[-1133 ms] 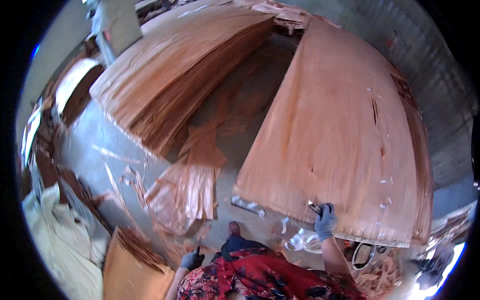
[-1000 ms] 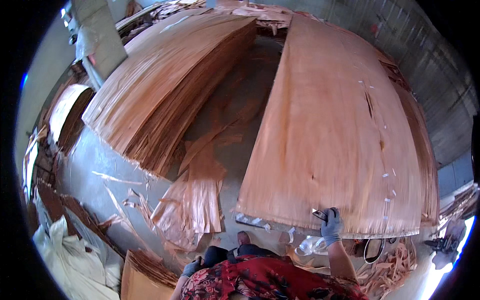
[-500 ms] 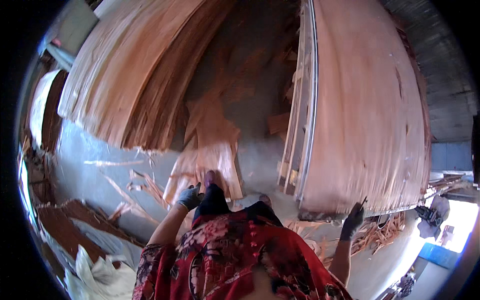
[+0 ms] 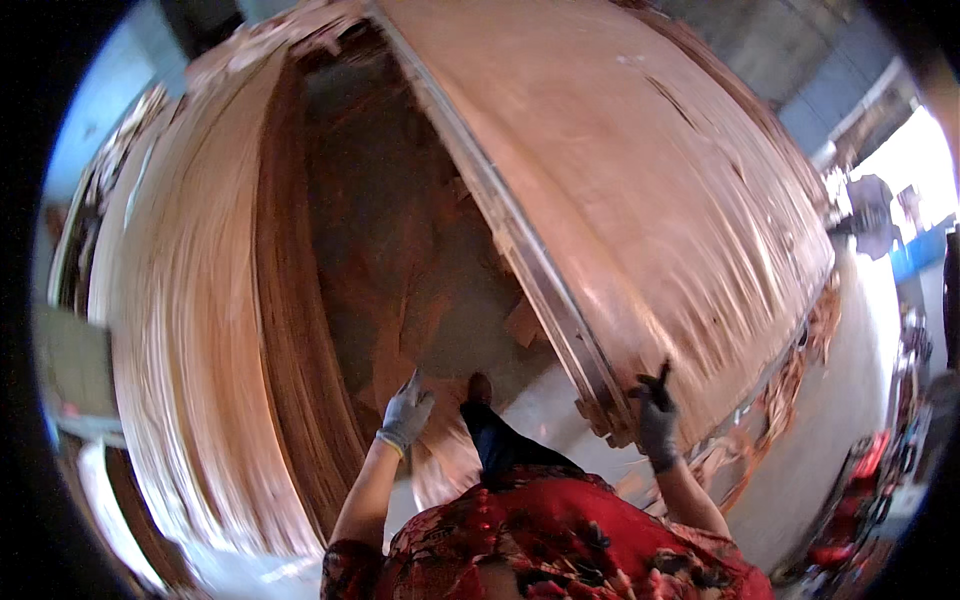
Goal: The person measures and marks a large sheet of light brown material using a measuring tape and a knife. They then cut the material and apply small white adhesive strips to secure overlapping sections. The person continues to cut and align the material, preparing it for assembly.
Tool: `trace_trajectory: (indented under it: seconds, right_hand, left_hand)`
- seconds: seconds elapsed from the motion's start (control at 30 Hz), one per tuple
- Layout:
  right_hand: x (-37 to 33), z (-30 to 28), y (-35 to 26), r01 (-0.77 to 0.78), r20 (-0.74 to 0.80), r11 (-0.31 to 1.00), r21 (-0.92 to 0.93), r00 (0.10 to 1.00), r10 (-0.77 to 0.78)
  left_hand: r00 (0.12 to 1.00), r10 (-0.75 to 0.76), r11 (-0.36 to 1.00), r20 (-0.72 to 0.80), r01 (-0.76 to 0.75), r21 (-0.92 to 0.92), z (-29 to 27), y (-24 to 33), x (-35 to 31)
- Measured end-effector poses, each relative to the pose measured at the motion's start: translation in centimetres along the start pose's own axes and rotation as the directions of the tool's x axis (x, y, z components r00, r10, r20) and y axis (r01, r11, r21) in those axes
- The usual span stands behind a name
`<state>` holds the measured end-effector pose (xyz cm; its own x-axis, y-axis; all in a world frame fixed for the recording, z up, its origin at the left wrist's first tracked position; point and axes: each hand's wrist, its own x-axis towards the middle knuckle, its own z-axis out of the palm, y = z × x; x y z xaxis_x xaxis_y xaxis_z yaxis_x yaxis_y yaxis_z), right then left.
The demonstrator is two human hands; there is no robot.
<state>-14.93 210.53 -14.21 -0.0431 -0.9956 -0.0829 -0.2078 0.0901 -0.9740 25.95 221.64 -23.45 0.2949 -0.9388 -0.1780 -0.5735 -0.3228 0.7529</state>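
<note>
The person has stepped round, so the sheet's (image 4: 600, 180) long side is close. It tops a pile (image 4: 560, 335). The left hand (image 4: 406, 415) is empty, fingers spread; the right hand (image 4: 657, 425) grips a dark tool (image 4: 656, 384) by its corner.

Smooth pale-grey floor (image 4: 840, 400) right of right fingers (image 4: 655, 390); bright white opening (image 4: 915, 160) well beyond them, rightward; dull grey wall (image 4: 735, 45) far ahead of them; pale blue wall (image 4: 108, 130) far left of left fingers (image 4: 410, 390).

Left hand (image 4: 406, 416) and right hand (image 4: 657, 432) (both gloved) extend forward, well apart, forearms (image 4: 366, 495) bare.
</note>
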Motion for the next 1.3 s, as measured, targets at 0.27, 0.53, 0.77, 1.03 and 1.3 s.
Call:
trace_trajectory:
  seconds: [0.27,0.53,0.77,1.03,1.3]
  right_hand:
    - [5.6,15.3,-0.9,-0.350,0.020,0.901,0.258,0.934,0.357]
    - [11.0,15.6,-6.3,-0.384,-0.180,0.653,0.653,0.758,0.627]
    - [6.1,22.1,-5.3,-0.356,-0.555,0.733,0.580,0.486,0.675]
    - [2.8,22.1,-0.9,0.128,-0.708,0.724,0.678,-0.147,0.690]
    - [8.2,20.3,-2.0,0.322,-0.643,0.652,0.687,-0.149,0.751]
  left_hand:
    - [0.975,-0.089,0.989,0.205,0.062,0.134,-7.7,-0.2,9.8]
    - [0.939,-0.109,0.993,0.326,0.090,0.073,-11.6,-2.4,22.2]
    - [0.723,0.638,0.600,0.265,-0.683,0.417,-12.8,2.9,41.9]
    - [0.274,0.749,0.255,0.604,-0.960,0.118,-10.4,10.3,52.7]
    - [0.157,0.608,-0.052,0.779,-0.970,0.236,-8.9,11.7,56.1]
